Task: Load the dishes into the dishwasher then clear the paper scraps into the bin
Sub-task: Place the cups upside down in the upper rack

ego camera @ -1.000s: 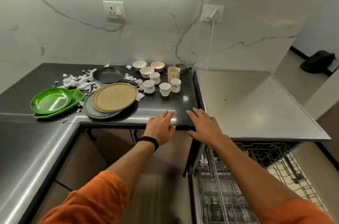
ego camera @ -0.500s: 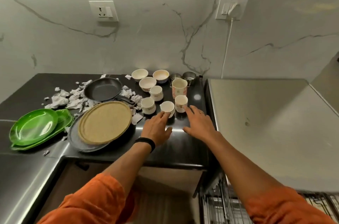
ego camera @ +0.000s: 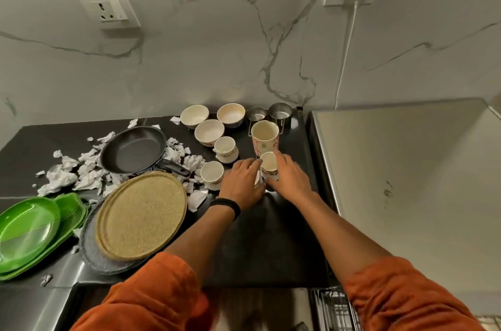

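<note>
On the black counter [ego camera: 271, 235] my right hand [ego camera: 291, 178] grips a small white cup [ego camera: 269, 165] in front of a tall flowered mug [ego camera: 264, 138]. My left hand [ego camera: 241, 181] curls over another small cup [ego camera: 257, 178], of which only a white sliver shows. Two more small cups [ego camera: 225, 149] [ego camera: 212, 173] stand to the left. Three bowls [ego camera: 209, 131] and two steel cups [ego camera: 280, 112] sit at the back. Crumpled paper scraps [ego camera: 62, 178] lie around a black frying pan [ego camera: 132, 149].
A woven tan plate [ego camera: 141, 214] lies on a grey plate [ego camera: 89, 249], next to stacked green plates [ego camera: 27, 225] at the left edge. The dishwasher's steel top [ego camera: 406, 168] adjoins the counter on the right, and its rack [ego camera: 333, 306] shows at the bottom. A plugged-in cable [ego camera: 344, 59] hangs on the wall.
Both hands moved from the counter's front edge to the cups and closed round the two nearest ones. The view has come closer over the counter.
</note>
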